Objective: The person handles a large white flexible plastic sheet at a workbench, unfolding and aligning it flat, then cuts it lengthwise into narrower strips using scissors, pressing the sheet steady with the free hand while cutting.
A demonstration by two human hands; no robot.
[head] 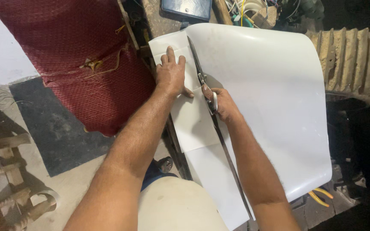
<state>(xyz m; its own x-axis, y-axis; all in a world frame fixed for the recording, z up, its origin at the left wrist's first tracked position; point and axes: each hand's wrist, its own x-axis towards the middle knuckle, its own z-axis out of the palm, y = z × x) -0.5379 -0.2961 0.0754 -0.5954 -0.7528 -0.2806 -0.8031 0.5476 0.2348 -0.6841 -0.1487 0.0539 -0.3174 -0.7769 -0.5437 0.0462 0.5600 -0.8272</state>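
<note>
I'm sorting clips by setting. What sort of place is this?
Probably a small workshop. The right hand works shears along a large white sheet that the left hand presses flat. Yellow-handled pliers lie beside it, with wires and clutter behind.

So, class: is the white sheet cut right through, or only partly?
Partly: the white sheet is split behind the shears, uncut ahead.

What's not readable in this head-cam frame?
- Shears handles: wrapped by the right hand, so the grip is hidden.
- Surface under the white sheet: covered by the sheet.
- Left hand palm side: pressed flat on the cut strip, contact unseen.
- Sheet's near end: cut off by the bottom edge.
- Yellow-handled tool: mostly under the sheet.
- Clutter at top: cropped, too small.
</note>
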